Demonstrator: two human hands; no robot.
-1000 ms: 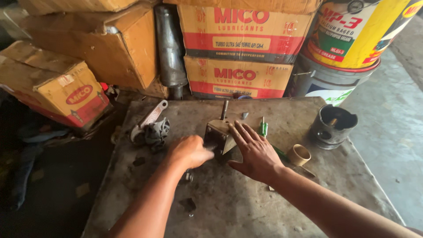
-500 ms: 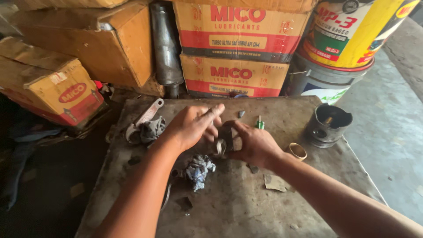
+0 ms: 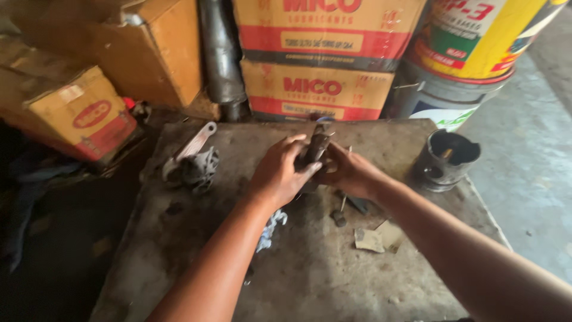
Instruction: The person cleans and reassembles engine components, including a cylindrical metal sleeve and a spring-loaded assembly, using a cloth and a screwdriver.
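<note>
Both hands have closed in together since half a second ago, when the left hand (image 3: 277, 176) was spread open above the work. Nearest lie a torn card scrap (image 3: 369, 240) and a crumpled rag (image 3: 271, 225) on the grimy bench (image 3: 333, 280). Mid-bench, left and right hand (image 3: 348, 173) clasp a dark metal part (image 3: 316, 149), held upright, apparently mid-handling. Farther off sit a piston (image 3: 444, 160) and an aluminium bracket (image 3: 192, 162).

light: dim, daylight from right; left side in deep shadow; soft motion blur; wide-angle edge stretch
</note>
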